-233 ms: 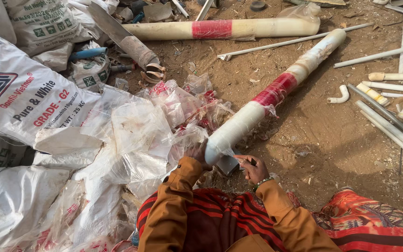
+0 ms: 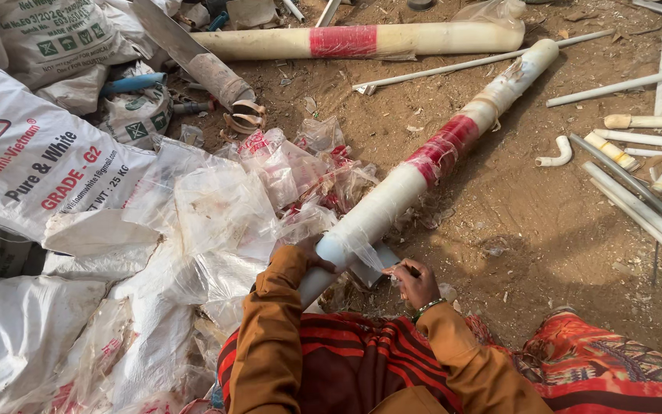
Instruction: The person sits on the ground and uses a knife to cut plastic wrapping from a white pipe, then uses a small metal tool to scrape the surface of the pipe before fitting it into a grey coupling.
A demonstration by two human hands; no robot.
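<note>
Bare brown earth (image 2: pixel 545 222) fills the yard, littered with thin white pipes (image 2: pixel 637 203) on the right and large white woven sacks (image 2: pixel 32 153) on the left. Between them lies a heap of crumpled clear plastic wrapping (image 2: pixel 216 207), and a second thick cream pipe with a red band (image 2: pixel 362 40) rests at the top. The long white pipe with a red taped band (image 2: pixel 423 172) runs diagonally, its far end on the ground and its near end lifted at the person's lap. The left hand (image 2: pixel 312 257) is closed around this near end from the side. The right hand (image 2: pixel 415 280) is just beside it with fingers pinched together on something small and dark; I cannot tell what it is. A loose piece of clear film (image 2: pixel 365 253) hangs from the pipe end. I judge that the pipe could roll or slip, because only one hand supports it, and the slippery plastic underneath could let it slide sideways.
</note>
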